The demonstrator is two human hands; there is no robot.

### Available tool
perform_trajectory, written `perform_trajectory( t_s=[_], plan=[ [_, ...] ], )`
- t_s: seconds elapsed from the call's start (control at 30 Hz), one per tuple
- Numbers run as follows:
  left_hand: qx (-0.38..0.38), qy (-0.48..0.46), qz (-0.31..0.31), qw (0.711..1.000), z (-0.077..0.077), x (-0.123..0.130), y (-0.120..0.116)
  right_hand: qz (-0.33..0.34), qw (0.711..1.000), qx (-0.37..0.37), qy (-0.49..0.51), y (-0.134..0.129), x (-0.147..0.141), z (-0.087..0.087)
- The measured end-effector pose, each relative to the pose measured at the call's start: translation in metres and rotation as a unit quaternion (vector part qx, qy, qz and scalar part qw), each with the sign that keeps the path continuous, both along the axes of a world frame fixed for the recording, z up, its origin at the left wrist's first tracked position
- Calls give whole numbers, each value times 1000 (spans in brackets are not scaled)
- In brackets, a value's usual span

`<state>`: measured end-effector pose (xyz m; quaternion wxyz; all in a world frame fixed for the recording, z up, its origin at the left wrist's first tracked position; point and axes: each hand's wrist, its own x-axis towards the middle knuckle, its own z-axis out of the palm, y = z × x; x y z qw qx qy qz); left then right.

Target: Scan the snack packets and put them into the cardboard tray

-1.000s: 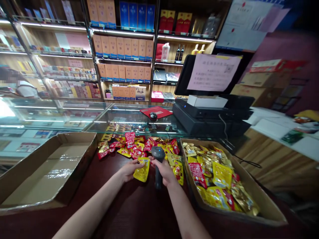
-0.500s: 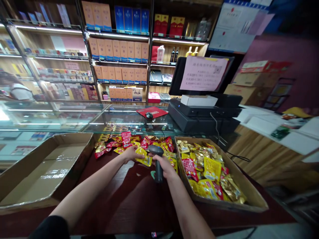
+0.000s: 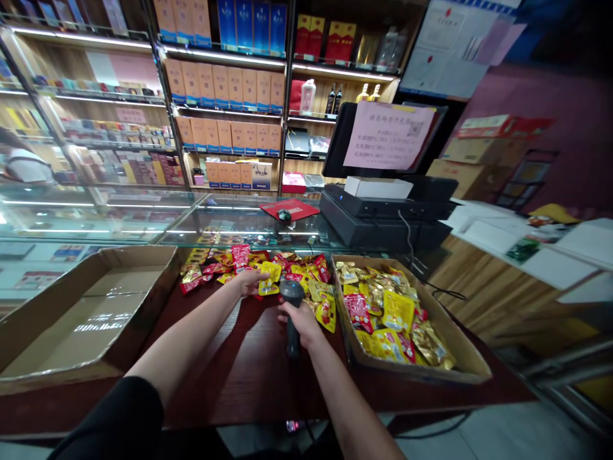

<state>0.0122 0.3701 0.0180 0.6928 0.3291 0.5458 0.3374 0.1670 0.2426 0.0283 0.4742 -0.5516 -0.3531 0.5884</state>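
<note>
My left hand (image 3: pixel 249 282) is closed on a yellow snack packet (image 3: pixel 269 279), held up in front of a heap of red and yellow snack packets (image 3: pixel 239 257). In my right hand (image 3: pixel 301 319) is a dark barcode scanner (image 3: pixel 292 292), its handle pointing down and its head close to the right of the yellow packet. My fingers wrap around the handle. To the right, a shallow cardboard box (image 3: pixel 462 377) contains yellow, gold and red packets. On the left lies another cardboard box (image 3: pixel 115 303), its bare bottom showing.
Behind the dark red tabletop (image 3: pixel 230 383) runs a glass display counter (image 3: pixel 220 220) with a red mouse pad (image 3: pixel 304 210) and a mouse (image 3: pixel 284 216). A monitor with a pink notice (image 3: pixel 387 137) stands over a black cash drawer (image 3: pixel 368 223). A cable hangs at the right.
My left hand has moved slightly left and up with the yellow packet, which now shows more upright. The scanner has shifted a little left, and the view has tilted slightly.
</note>
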Motion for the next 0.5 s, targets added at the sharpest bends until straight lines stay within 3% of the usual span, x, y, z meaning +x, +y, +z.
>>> perform_trajectory(
  t_s=[0.23,0.5],
  plan=[
    [40,36,1,999,17,-7,20,73,995,8,-62,-16,-23,11],
    [38,63,-13,997,11,-10,22,77,993,6,-88,-19,-36,5]
  ],
)
